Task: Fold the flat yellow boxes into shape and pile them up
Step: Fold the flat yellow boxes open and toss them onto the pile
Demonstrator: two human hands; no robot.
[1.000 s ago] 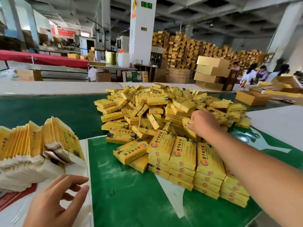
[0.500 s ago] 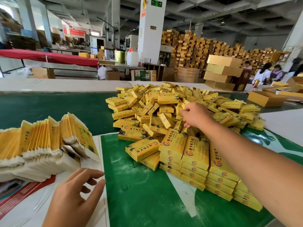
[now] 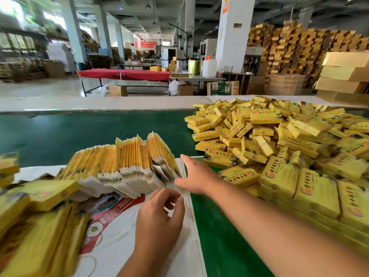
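Observation:
A row of flat yellow boxes [image 3: 127, 156] stands on edge on a white printed sheet [image 3: 119, 236], left of centre. My right hand [image 3: 192, 174] reaches across to the right end of that row, thumb up and fingers straight, touching the last flat box. Just below the row hovers my left hand [image 3: 159, 216], its fingers loosely curled with nothing visible in them. To the right lies a big loose heap of folded yellow boxes [image 3: 279, 140]. In front of the heap, folded boxes sit in neat stacks [image 3: 315, 188].
More yellow boxes [image 3: 40, 226], blurred, fill the near left corner. The green tabletop [image 3: 79, 132] runs behind the flat row. Beyond the table's far edge are a red-covered table [image 3: 123, 73], a white pillar [image 3: 231, 33] and walls of stacked cartons [image 3: 299, 41].
My right hand left the heap of folded boxes and swung left to the end of the flat row. My left hand rose toward the row. The view turned left.

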